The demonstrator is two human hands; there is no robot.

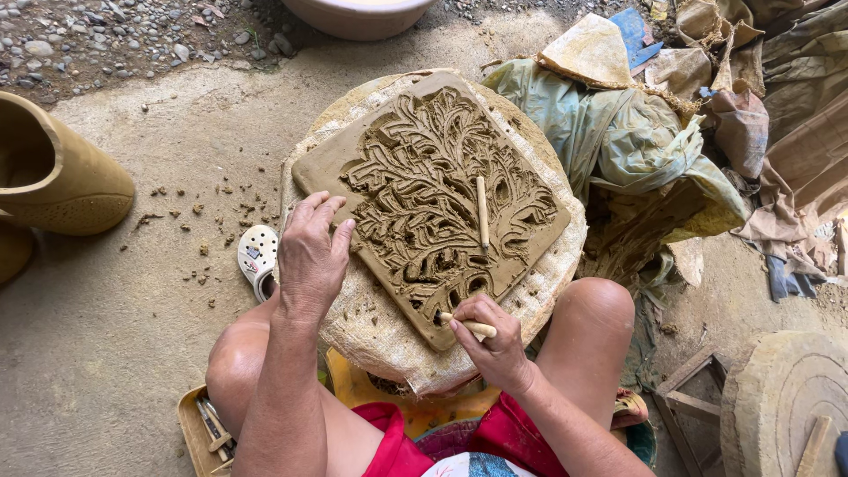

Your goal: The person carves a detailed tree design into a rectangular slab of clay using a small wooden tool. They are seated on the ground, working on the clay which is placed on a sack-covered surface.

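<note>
A square slab of wet brown clay [329, 159], carved with a leafy tree relief, lies on a round stand covered in sackcloth [375, 331] between my knees. My left hand [311, 256] presses flat on the slab's near left edge, fingers spread, holding nothing. My right hand [493, 340] grips a small wooden carving tool [468, 325] whose tip digs into the slab's near corner. A second wooden stick tool [482, 212] lies loose on the carving, right of centre.
A tan clay pot [62, 177] lies on its side at far left. Clay crumbs [208, 230] dot the concrete floor. A white clog [257, 256] sits beside the stand. Crumpled plastic sheeting [618, 141] and rags pile at right. A tray of tools [208, 428] rests by my left leg.
</note>
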